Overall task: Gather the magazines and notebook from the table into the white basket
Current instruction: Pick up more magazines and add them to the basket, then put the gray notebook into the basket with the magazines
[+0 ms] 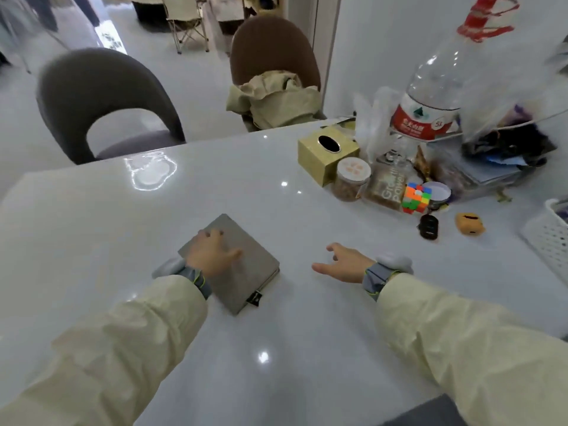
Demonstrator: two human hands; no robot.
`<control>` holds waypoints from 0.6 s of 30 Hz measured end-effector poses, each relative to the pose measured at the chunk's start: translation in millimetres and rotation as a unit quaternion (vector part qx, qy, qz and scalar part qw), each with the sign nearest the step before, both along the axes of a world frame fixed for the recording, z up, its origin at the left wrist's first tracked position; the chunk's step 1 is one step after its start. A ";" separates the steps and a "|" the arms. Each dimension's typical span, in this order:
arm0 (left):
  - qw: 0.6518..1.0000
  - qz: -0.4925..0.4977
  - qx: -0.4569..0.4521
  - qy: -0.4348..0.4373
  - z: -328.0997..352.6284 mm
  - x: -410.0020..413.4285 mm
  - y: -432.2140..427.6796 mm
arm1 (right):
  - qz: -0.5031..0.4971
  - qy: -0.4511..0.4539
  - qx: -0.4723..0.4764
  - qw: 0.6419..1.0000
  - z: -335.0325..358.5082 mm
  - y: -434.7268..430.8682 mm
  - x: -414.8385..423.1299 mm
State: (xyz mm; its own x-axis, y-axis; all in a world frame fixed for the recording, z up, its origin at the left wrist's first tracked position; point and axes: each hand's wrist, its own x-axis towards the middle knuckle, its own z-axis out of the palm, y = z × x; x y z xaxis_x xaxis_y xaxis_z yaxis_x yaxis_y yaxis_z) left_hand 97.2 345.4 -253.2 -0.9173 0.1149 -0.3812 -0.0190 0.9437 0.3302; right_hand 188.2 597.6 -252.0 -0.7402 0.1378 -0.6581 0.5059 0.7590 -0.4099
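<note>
Though partly covering it, leaves most of the notebook [250,279] in sight: left grip [212,255], palm down on the grey cover, fingers splayed and nearly straight, thumb out to the right. Fingertips at the cover's far left edge; cannot tell whether curled over that edge or only laid on it. Pinches nothing. Notebook flat on the white table [215,186], skewed, near the front edge, a small black tag [254,298] poking out at its near corner. Just right of it, not touching it: right grip [344,264], loosely spread, thumb pointing left, holding nothing; hard to say whether resting on the table or just above it. Far right, cut off by the frame: basket [550,238], white, only a slatted corner showing, contents too dark and cropped to make out. Well apart from the notebook, with the right grip between. Clustered at the table's far right: gold tissue box [319,162], jar [350,181], cube [416,198], big bottle [430,96] with a red label and a blur-smeared top, clear bag [507,87] over a dark heap too blurred to read. Nearer the basket, a black thing [428,226] and an orange thing [469,223], too soft to name. Beyond the table: grey chair [101,96], brown chair [273,47] with beige cloth [276,103] heaped on the seat. Grey bands [373,276] round both wrists, a white pod [395,259] on each, the left one partly behind the wrist.
</note>
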 end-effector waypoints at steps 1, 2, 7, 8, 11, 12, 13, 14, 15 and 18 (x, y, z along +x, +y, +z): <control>0.999 0.028 -0.006 0.015 -6.7 -4.6 -19.5 | 0.018 0.005 0.005 1.000 -7.7 -16.6 -11.4; 0.998 0.056 0.001 0.025 -12.8 -8.3 -36.2 | 0.031 0.015 0.013 0.999 -13.5 -32.6 -22.2; 0.944 0.255 0.192 -0.087 -41.2 -6.2 -65.7 | 0.008 0.083 -0.025 0.996 -35.1 -98.0 -61.3; 0.923 0.285 0.236 -0.107 -45.6 -3.5 -65.2 | 0.017 0.078 -0.018 0.997 -40.8 -110.3 -67.0; 0.899 0.309 0.285 -0.120 -54.2 -2.8 -61.6 | 0.050 0.057 0.038 0.996 -53.7 -128.0 -73.3; 0.895 0.311 0.292 -0.127 -56.1 -4.6 -62.2 | 0.043 0.048 0.030 0.997 -56.3 -128.4 -74.0; 0.891 0.314 0.301 -0.131 -57.5 -7.7 -63.5 | 0.034 0.036 0.017 0.999 -57.5 -127.3 -75.2; 0.889 0.313 0.307 -0.132 -58.5 -9.6 -64.8 | 0.022 0.026 0.002 0.999 -58.5 -125.5 -74.9; 0.888 0.313 0.309 -0.134 -58.9 -11.1 -66.1 | 0.011 0.015 -0.014 1.000 -58.3 -123.5 -74.5; 0.888 0.302 0.309 -0.158 -60.3 -15.1 -67.2 | -0.016 -0.003 -0.072 0.997 -58.3 -120.3 -72.5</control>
